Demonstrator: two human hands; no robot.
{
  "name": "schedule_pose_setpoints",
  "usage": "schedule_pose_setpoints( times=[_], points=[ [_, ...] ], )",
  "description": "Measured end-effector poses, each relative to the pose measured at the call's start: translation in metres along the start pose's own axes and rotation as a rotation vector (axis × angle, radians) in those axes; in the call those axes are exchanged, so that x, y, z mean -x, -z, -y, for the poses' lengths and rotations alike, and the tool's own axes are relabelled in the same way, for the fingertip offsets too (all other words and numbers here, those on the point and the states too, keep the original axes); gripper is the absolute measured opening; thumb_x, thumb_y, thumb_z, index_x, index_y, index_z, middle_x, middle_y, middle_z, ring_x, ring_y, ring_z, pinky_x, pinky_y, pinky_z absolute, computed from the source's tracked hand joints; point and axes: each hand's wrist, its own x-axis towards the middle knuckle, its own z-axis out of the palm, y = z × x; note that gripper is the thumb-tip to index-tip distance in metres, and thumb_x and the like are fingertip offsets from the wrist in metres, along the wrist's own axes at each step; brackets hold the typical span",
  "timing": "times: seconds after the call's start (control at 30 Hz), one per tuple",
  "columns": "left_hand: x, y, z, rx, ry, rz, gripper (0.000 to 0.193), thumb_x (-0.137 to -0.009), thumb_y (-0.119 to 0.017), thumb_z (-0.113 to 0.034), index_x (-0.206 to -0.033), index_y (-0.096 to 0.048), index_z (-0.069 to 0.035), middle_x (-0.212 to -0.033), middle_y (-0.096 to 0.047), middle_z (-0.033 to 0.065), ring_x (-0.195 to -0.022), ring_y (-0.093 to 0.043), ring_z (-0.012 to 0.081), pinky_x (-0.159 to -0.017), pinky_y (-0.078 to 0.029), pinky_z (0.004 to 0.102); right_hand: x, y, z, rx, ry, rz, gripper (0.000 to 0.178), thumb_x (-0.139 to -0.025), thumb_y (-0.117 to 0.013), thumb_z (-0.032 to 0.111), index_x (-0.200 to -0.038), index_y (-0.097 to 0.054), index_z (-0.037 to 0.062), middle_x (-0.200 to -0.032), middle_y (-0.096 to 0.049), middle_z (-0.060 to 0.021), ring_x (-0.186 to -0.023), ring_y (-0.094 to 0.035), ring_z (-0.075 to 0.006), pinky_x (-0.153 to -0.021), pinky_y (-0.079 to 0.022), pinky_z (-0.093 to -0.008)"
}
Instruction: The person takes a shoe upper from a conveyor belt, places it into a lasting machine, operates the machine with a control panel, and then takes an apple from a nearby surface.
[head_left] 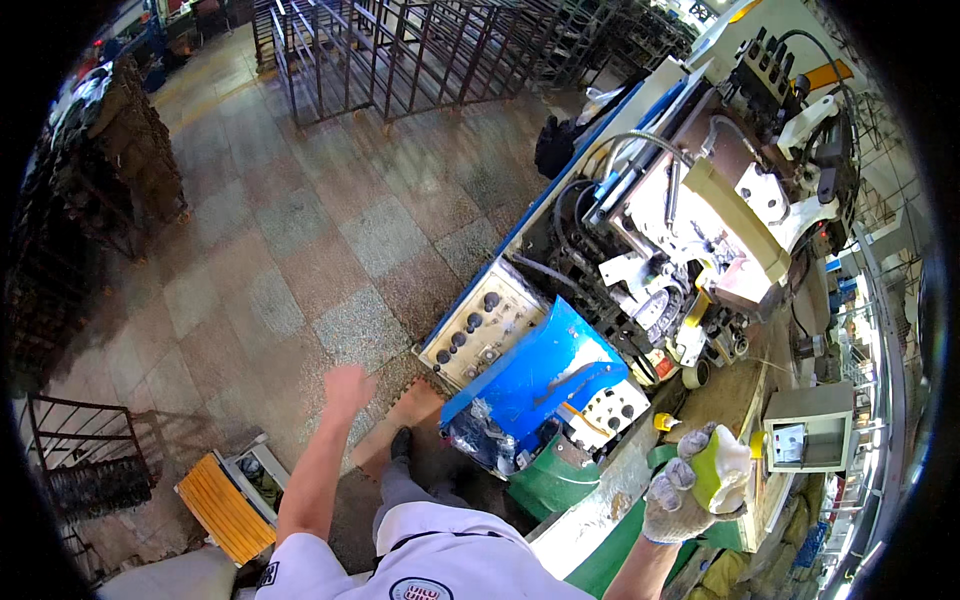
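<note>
My right hand (675,498), in a grey knitted glove, is raised at the lower right with its fingers curled round a pale green and white piece (722,470). That piece has an uneven edge, and its kind cannot be made out. My bare left hand (348,388) hangs over the tiled floor, left of the machine. Its fingers look curled in, and nothing shows in them. Closest to it on the machine is a cream control panel (490,325) with black knobs. A blue cover (550,370) lies between my two hands.
The large machine (650,290) with hoses and metal arms fills the right side. A grey box (808,425) stands on the bench beyond my right hand. Metal racks (400,60) stand at the far end of the tiled floor (290,250). An orange slatted seat (228,508) is at the lower left.
</note>
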Motion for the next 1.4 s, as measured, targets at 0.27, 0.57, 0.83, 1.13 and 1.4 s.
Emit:
schedule_pose_setpoints(
  times=[0.27,0.57,0.83,1.13,1.4],
  points=[
    [0.101,-0.258,0.156,1.024,0.749,0.272,0.019,-0.083,-0.060,-0.006,-0.072,-0.067,0.008,-0.066,-0.068,0.0214,-0.054,-0.070,0.0328,-0.049,-0.057,0.0433,0.021,0.018,0.004,0.098,0.086,-0.208,0.099,-0.087,-0.077,0.053,-0.159,-0.024,0.0091,-0.147,-0.044,-0.0180,-0.095,-0.063,-0.0277,-0.061,-0.050,-0.0389],
    [0.044,-0.081,-0.017,0.461,0.055,0.128,0.038,-0.090,-0.058,-0.035,-0.102,-0.075,-0.003,-0.100,-0.072,0.0247,-0.096,-0.069,0.0450,-0.085,-0.054,0.0542,0.023,0.000,-0.021,0.195,0.073,-0.261,0.087,-0.085,-0.075,0.056,-0.153,-0.039,0.0136,-0.147,-0.051,-0.0142,-0.117,-0.063,-0.0304,-0.091,-0.055,-0.0407],
    [0.081,0.044,-0.258,0.795,-0.912,-0.361,0.024,-0.095,-0.067,-0.017,-0.113,-0.070,-0.002,-0.104,-0.073,0.0171,-0.093,-0.072,0.0347,-0.080,-0.058,0.0428,0.015,-0.050,-0.040,0.420,0.042,-0.318,0.104,-0.068,-0.092,0.037,-0.152,-0.040,0.0043,-0.142,-0.054,-0.0179,-0.114,-0.065,-0.0333,-0.081,-0.061,-0.0439],
    [0.112,-0.024,-0.342,0.273,-1.369,-0.341,0.053,-0.087,-0.070,-0.024,-0.128,-0.053,0.007,-0.126,-0.057,0.0264,-0.122,-0.052,0.0433,-0.107,-0.040,0.0529,0.036,0.000,-0.008,0.570,0.131,-0.407,0.103,-0.072,-0.093,0.034,-0.150,-0.037,-0.0045,-0.140,-0.055,-0.0211,-0.110,-0.067,-0.0433,-0.075,-0.064,-0.0481],
    [0.117,-0.027,-0.364,0.186,-1.338,-0.367,0.056,-0.091,-0.068,-0.029,-0.131,-0.054,0.008,-0.122,-0.059,0.0251,-0.114,-0.055,0.0417,-0.104,-0.041,0.0513,0.075,0.052,0.033,-0.206,0.108,-0.305,0.115,-0.068,-0.082,0.070,-0.154,-0.038,0.0075,-0.149,-0.048,-0.0230,-0.118,-0.061,-0.0482,-0.080,-0.065,-0.0456]
  ],
)
